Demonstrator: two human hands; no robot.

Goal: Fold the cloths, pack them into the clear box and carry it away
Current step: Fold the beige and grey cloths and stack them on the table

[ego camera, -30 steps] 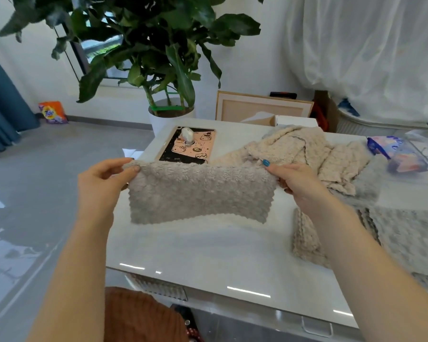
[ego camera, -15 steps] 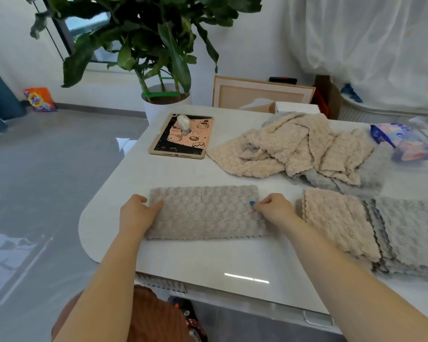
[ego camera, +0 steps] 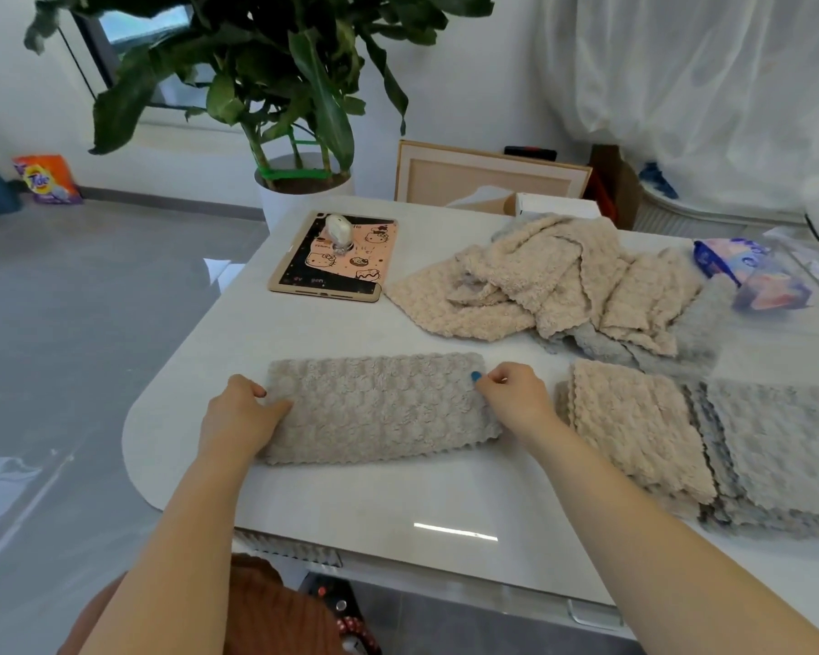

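Note:
A grey fluffy cloth [ego camera: 379, 408], folded into a long strip, lies flat on the white table [ego camera: 374, 503] in front of me. My left hand [ego camera: 242, 418] holds its left end, fingers curled at the edge. My right hand [ego camera: 511, 399] pinches its right end near the far corner. To the right lie two stacks of folded cloths, a beige stack [ego camera: 634, 427] and a grey stack [ego camera: 776, 446]. Behind them sits a loose heap of unfolded beige and grey cloths [ego camera: 559, 286]. A clear box edge [ego camera: 804, 257] shows at the far right, only partly in view.
A tablet in a pink cartoon case [ego camera: 336, 262] with a small white object on it lies at the table's far left. A blue and pink packet [ego camera: 752, 276] sits at the far right. A potted plant [ego camera: 303, 182] and a framed board [ego camera: 488, 177] stand beyond the table.
The grey cloth, held up in the air a second ago, has been laid flat on the table; both hands came down with it and stay at its ends.

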